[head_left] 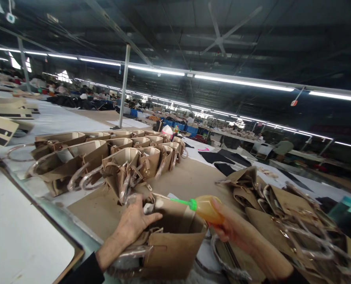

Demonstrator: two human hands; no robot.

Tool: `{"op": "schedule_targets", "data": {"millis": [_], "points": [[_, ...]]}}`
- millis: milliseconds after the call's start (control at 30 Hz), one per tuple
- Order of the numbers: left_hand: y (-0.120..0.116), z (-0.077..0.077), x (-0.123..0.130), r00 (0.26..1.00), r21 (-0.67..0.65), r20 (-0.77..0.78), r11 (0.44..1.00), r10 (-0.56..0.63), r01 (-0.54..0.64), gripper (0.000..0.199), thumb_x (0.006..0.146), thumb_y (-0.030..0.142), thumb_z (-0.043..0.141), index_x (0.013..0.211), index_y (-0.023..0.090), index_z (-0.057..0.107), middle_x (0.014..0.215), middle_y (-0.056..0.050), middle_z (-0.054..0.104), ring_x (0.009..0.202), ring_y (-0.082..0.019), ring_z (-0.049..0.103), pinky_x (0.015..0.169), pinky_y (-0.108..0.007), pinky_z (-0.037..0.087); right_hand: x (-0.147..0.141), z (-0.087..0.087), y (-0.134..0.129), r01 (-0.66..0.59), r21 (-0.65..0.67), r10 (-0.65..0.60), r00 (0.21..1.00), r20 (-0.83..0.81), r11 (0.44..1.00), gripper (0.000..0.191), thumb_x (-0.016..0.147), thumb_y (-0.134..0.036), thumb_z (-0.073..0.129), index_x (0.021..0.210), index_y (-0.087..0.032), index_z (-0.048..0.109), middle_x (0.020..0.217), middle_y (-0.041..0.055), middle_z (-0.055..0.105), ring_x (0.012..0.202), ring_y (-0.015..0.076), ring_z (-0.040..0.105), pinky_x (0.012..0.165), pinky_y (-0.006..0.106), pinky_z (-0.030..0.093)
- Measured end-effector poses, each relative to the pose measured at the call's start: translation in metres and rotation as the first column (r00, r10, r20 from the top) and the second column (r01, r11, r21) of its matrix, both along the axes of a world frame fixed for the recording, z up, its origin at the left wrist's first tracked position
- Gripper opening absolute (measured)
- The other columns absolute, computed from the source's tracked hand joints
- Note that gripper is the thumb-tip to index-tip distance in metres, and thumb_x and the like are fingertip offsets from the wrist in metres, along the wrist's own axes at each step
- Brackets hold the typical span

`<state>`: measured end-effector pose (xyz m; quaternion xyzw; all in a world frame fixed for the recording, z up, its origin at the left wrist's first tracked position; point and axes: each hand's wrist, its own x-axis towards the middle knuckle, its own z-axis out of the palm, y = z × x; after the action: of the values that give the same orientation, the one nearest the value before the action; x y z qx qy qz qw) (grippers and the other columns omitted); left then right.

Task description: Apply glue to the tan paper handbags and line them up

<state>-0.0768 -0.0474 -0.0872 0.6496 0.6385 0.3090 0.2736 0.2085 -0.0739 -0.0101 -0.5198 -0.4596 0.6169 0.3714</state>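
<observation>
A brown handbag (175, 248) stands open at the front centre, its handles wrapped in clear plastic. My left hand (134, 221) is closed on its left upper edge, the thumb pointing right. In my right hand (222, 221) is a squeeze bottle (207, 209) of amber liquid, lying nearly level. Its thin green nozzle (181, 201) points left, over the bag's opening near the far rim. Whether the tip touches the bag I cannot tell.
Rows of upright brown bags (122, 157) stand behind on the left. A pile of flatter brown bags (290, 213) lies at the right. Brown sheeting (193, 177) covers the table between them. A metal post (124, 86) rises behind the rows. People sit farther back.
</observation>
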Motion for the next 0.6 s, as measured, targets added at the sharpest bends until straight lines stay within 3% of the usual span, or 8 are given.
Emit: {"op": "schedule_targets", "data": {"millis": [133,333,433,600], "points": [[0.009,0.001,0.006,0.976,-0.097,-0.21,0.993,0.05,-0.072,0.049,0.069,0.062,0.057,0.087,0.017,0.059,0.085,-0.013,0.067,0.083,-0.03,0.063,0.07,-0.035,0.044,0.003,-0.001,0.006,0.009,-0.086,-0.008,1.0,0.017,0.996,0.05,0.083,-0.061,0.059,0.085,-0.011,0.067,0.06,0.0048,0.06,0.038,0.0037,0.034,0.035,0.013,0.02],[0.012,0.004,0.007,0.963,-0.13,-0.265,0.989,0.041,-0.078,0.038,0.081,0.048,0.043,0.085,0.017,0.064,0.092,-0.018,0.07,0.091,-0.032,0.065,0.077,-0.039,0.045,0.01,-0.002,0.011,0.006,-0.21,-0.005,1.0,0.001,0.978,0.053,0.085,-0.061,0.056,0.076,-0.01,0.067,0.06,0.0063,0.061,0.036,0.0026,0.037,0.034,0.012,0.022],[0.015,-0.005,0.002,0.981,-0.088,-0.193,0.996,0.005,-0.022,0.03,0.081,0.037,0.041,0.086,0.016,0.062,0.091,-0.016,0.069,0.089,-0.029,0.065,0.079,-0.036,0.044,0.011,0.002,0.011,0.025,-0.258,-0.028,1.0,-0.007,0.966,0.053,0.087,-0.059,0.055,0.078,-0.009,0.068,0.058,0.0067,0.061,0.035,0.0017,0.038,0.034,0.01,0.023],[0.017,-0.015,-0.007,0.975,-0.098,0.204,0.99,-0.084,0.105,0.024,0.071,0.037,0.054,0.082,0.016,0.061,0.077,-0.004,0.067,0.077,-0.022,0.062,0.071,-0.028,0.045,0.017,0.007,0.014,0.066,-0.276,-0.055,0.997,0.047,0.959,0.05,0.089,-0.056,0.054,0.073,-0.01,0.067,0.054,0.0054,0.059,0.033,0.0025,0.037,0.031,0.009,0.024]]}}
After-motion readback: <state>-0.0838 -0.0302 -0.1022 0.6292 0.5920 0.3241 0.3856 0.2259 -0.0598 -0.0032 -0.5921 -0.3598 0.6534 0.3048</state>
